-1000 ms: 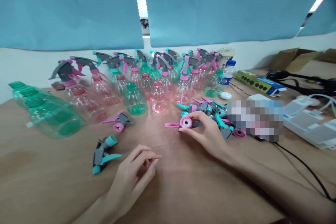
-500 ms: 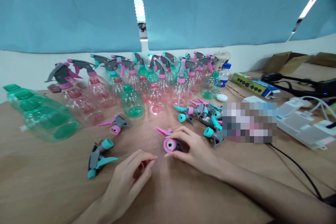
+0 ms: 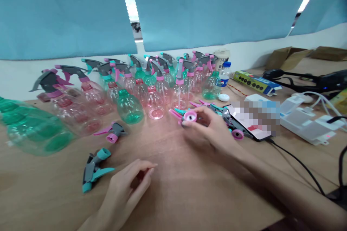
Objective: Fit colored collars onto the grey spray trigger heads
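My right hand is closed around a grey spray head with a pink collar and a pink trigger, its round opening facing me. It hovers just in front of a pile of loose spray heads. My left hand rests on the table, fingers curled and thumb close to the index fingertip, with nothing visible in it. Beside it lies a grey and turquoise spray head. Farther back lies a grey and pink spray head. An uncapped green bottle and an uncapped pink bottle stand beyond.
Several spray bottles with heads fitted stand along the wall. Green bottles lie at the left. To the right are a phone, a white power strip, a cable, a drink bottle and a dark headset.
My right hand has lifted the pink-collared spray head and carried it back and right toward the pile. My left hand has stayed nearly in place. The view has shifted slightly.
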The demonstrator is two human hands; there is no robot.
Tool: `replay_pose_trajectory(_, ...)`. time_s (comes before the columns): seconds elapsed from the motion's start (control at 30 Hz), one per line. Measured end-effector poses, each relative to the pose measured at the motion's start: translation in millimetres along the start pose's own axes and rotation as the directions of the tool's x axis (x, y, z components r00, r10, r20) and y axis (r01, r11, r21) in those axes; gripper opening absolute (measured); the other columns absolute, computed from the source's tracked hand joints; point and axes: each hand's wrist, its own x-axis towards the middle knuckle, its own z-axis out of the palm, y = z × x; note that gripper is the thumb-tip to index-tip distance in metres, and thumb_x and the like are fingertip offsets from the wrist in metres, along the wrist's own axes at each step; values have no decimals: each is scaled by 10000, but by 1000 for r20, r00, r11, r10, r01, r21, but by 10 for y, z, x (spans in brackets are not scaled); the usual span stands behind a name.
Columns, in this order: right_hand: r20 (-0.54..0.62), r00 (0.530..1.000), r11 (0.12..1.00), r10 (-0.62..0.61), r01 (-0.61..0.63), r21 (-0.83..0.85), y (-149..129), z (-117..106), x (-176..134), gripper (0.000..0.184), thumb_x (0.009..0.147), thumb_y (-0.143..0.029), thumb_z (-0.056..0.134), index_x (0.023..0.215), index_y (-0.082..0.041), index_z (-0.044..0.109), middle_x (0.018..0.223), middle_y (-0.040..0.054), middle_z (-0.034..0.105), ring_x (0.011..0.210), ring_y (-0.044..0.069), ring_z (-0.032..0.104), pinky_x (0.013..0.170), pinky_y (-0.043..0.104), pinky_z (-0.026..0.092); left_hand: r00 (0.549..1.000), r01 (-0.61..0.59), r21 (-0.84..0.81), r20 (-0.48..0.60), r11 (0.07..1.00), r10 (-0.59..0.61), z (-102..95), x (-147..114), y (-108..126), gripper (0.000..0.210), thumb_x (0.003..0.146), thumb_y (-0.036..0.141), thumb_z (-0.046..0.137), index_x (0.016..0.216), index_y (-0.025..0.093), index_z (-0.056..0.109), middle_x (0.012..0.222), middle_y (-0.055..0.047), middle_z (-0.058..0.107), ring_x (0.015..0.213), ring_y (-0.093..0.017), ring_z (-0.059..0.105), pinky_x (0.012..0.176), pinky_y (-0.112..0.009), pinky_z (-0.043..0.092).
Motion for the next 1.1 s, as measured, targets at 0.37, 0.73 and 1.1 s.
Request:
replay_pose_trajectory(0.37, -172, 883, 538, -437, 103, -837, 295, -400, 219, 247, 874, -359, 556, 1049, -185, 547, 1021, 116, 622, 984, 282, 573, 820, 410, 451, 1000, 0, -9, 14, 1000, 0, 8, 0, -2, 142, 910, 255, 458, 915, 228, 597, 702, 30, 630, 523, -95, 585, 468, -165, 459)
replay_pose_trajectory(0.73, 113, 969, 282, -219, 174, -944, 406, 3, -30, 488, 795, -498, 627, 1105, -126, 568, 1124, 180, 588, 1060, 342, 497, 975, 537, 299, 1000, -16, -11, 26, 1000, 16, 17, -16, 12, 135, 913, 212, 452, 930, 228, 585, 688, 39, 602, 571, -94, 578, 513, -171, 447)
replay_pose_trajectory(1.1, 79, 936, 325, -344, 198, -925, 528, -177, 6, 509, 894, -552, 420, 1129, -130, 581, 1151, 181, 579, 1090, 344, 502, 974, 572, 284, 997, -46, 319, -49, 947, 65, -48, 34, 16, 198, 905, 187, 414, 880, 162, 609, 815, -54, 619, 764, -190, 582, 685, -314, 470)
